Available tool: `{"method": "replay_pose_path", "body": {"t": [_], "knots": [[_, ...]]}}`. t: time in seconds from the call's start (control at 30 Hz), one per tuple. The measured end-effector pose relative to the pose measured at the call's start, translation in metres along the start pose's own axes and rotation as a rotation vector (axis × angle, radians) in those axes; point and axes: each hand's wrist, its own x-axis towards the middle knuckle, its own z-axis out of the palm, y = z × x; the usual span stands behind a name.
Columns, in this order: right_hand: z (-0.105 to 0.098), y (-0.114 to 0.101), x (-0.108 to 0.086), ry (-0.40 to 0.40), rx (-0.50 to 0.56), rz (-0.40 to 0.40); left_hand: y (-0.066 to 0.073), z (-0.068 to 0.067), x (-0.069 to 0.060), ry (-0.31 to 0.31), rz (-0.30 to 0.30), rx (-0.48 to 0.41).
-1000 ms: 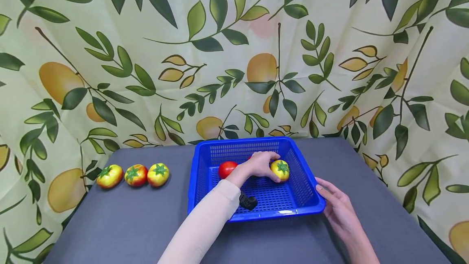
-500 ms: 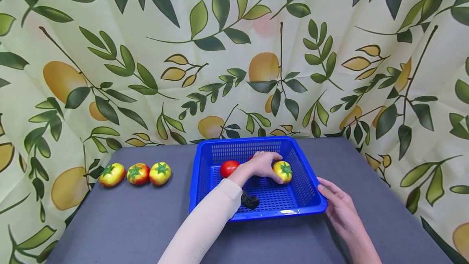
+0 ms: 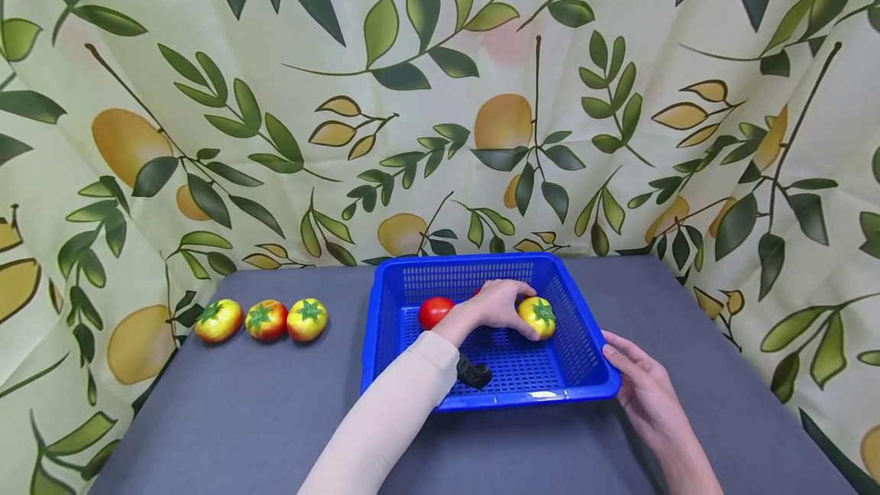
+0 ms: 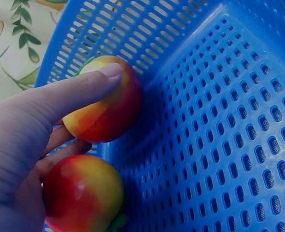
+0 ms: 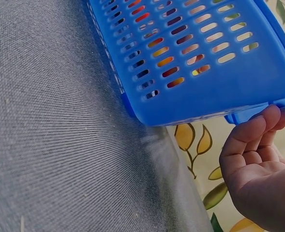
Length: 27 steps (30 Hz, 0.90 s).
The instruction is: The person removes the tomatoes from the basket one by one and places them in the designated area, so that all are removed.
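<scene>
Inside a blue plastic basket (image 3: 509, 397), my left hand (image 3: 491, 305) holds a yellow tomato (image 3: 538, 318) with a green star-shaped top, near the basket's right wall. In the left wrist view, my thumb lies over this yellow-and-red tomato (image 4: 108, 113), with fingers behind it. A second red-and-yellow tomato (image 4: 82, 193) sits close under that hand. To the left of the hand in the head view is a red tomato (image 3: 436, 313); another red bit behind the hand is mostly hidden. My right hand (image 3: 649, 396) grips the basket's right front rim, also seen in the right wrist view.
Three yellow-and-red tomatoes (image 3: 266, 320) lie in a row on the grey table (image 3: 275, 418), left of the basket. A black strap (image 3: 474, 371) circles my left wrist. Behind the table hangs a leaf-patterned cloth (image 3: 412, 113).
The head view has shifted slightly, so everything appears a little farther right. Both hands keep their hold on the tomato and the basket rim.
</scene>
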Motion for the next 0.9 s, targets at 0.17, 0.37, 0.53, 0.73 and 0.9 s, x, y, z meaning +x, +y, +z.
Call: {"method": "replay_pose_path", "body": {"t": [0.17, 0.37, 0.53, 0.73, 0.9], "knots": [[0.0002, -0.0001, 0.0007, -0.013, 0.005, 0.000, -0.0019, -0.0014, 0.0005, 0.004, 0.003, -0.010], [-0.0011, 0.0002, 0.0014, -0.042, 0.041, -0.013, -0.0046, 0.0008, 0.0034, 0.012, 0.010, -0.012], [-0.0019, 0.0011, 0.0033, -0.054, 0.047, -0.017, -0.0054, 0.0019, 0.0034, 0.020, -0.001, -0.004], [-0.0031, 0.0005, 0.0019, -0.059, 0.053, -0.014, -0.0039, 0.0014, 0.0021, 0.021, 0.009, -0.023], [-0.0031, -0.0012, 0.0020, -0.059, 0.061, -0.005, -0.0026, -0.0003, 0.0013, 0.028, 0.009, -0.023]]}}
